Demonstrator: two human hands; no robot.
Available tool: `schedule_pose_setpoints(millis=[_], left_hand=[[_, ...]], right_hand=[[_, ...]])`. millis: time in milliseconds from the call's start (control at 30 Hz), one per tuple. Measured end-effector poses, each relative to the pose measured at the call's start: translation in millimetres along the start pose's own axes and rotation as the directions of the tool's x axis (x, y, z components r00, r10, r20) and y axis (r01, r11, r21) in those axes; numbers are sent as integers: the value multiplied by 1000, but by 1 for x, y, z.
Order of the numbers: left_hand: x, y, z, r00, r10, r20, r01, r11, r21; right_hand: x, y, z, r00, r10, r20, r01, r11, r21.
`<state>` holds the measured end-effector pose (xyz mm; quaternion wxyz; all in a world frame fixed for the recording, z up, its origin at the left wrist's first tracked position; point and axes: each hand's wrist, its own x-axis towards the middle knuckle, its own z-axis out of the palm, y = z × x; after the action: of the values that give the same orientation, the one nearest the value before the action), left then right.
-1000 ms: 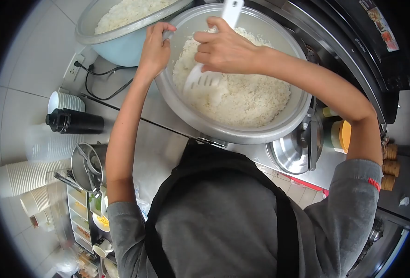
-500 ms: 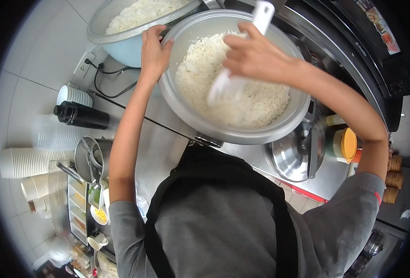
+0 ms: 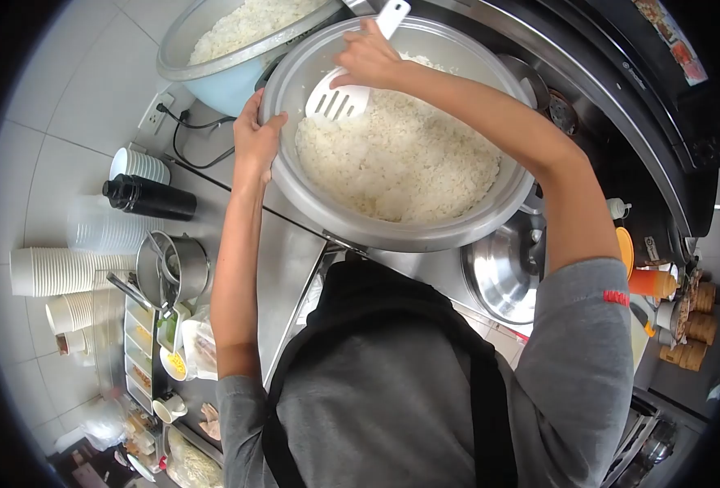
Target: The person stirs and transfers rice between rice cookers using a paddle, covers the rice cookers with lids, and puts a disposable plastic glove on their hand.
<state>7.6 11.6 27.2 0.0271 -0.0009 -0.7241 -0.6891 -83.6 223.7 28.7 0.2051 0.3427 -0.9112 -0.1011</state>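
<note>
A large grey pot holds a mass of white rice. My right hand is closed round a white slotted paddle, whose handle end sticks up past the pot's far rim. The paddle's slotted blade lies at the left side of the rice, close to the inner wall. On the pot's left rim rests my left hand, its fingers on the outer side and its thumb over the edge.
A second, light blue pot of rice stands at the upper left. Stacked cups, a black bottle and a steel pot with utensils are at the left. A shiny round lid lies at the right.
The paddle and my right hand have moved up and left, from the middle of the rice to its left edge. My left hand has shifted slightly lower along the rim.
</note>
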Motion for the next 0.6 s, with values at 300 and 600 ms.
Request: schedule_pose_setpoints(millis=[300, 600], left_hand=[[12, -4, -3, 998, 51, -39, -43, 981, 190], [39, -17, -5, 995, 96, 27, -99, 946, 309]], right_hand=[[-18, -5, -18, 997, -73, -7, 73, 992, 98], [-21, -29, -64, 897, -413, -157, 422, 906, 28]])
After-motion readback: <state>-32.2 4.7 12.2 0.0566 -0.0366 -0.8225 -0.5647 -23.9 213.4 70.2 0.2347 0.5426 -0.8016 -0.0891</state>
